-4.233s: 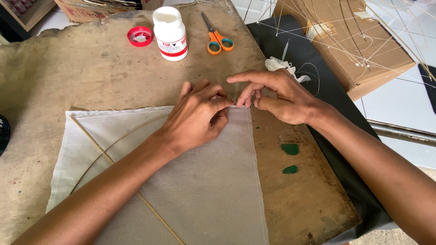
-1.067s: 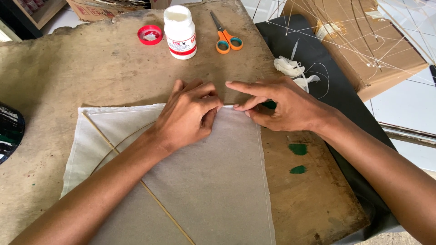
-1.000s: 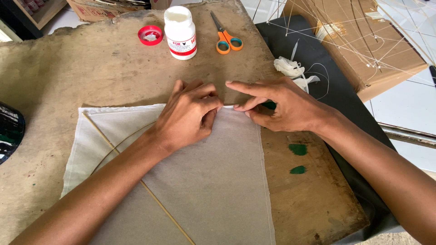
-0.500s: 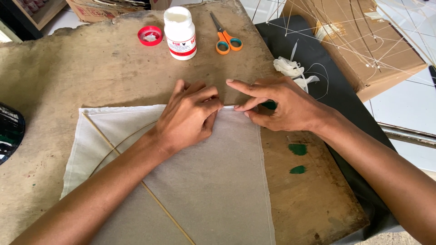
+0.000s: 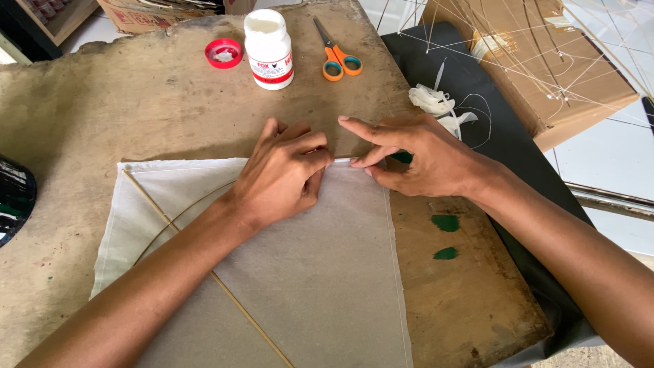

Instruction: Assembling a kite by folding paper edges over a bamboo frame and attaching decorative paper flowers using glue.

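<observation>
A sheet of thin white paper lies flat on the worn wooden board. Thin bamboo sticks cross it, one straight and one bowed. My left hand rests palm down on the sheet, its fingertips pressing the top edge. My right hand meets it from the right, with thumb and forefinger pinching the same edge near the top corner. Both hands touch the paper at its folded rim.
At the back of the board stand a white glue bottle, its red cap and orange-handled scissors. A wad of white paper and thread lies on dark cloth. A brown stick-framed sheet sits to the right. Green scraps lie nearby.
Both hands have stayed on the paper's top edge with only small finger shifts. Since the oldest frame the view has moved slightly.
</observation>
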